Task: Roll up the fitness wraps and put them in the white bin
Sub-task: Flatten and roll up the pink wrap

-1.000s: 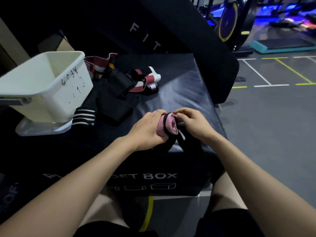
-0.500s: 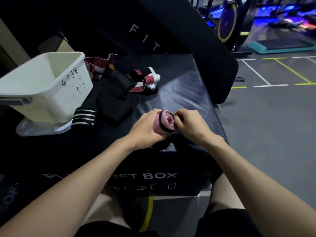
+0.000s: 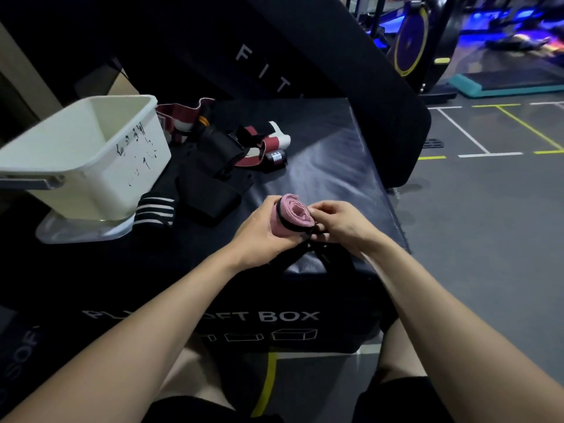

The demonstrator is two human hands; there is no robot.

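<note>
Black padded tabletop (image 3: 320,166) printed "SOFT BOX" on its near face, with a black upright pad (image 3: 305,56) lettered "FIT" leaning behind it. Clear plastic lid (image 3: 79,232) lying flat at the left of the tabletop. Grey gym floor (image 3: 488,224) to the right marked with white and yellow lines, a teal step platform (image 3: 503,83) and a machine with a yellow-rimmed wheel (image 3: 410,44) further back under blue lighting.
</note>
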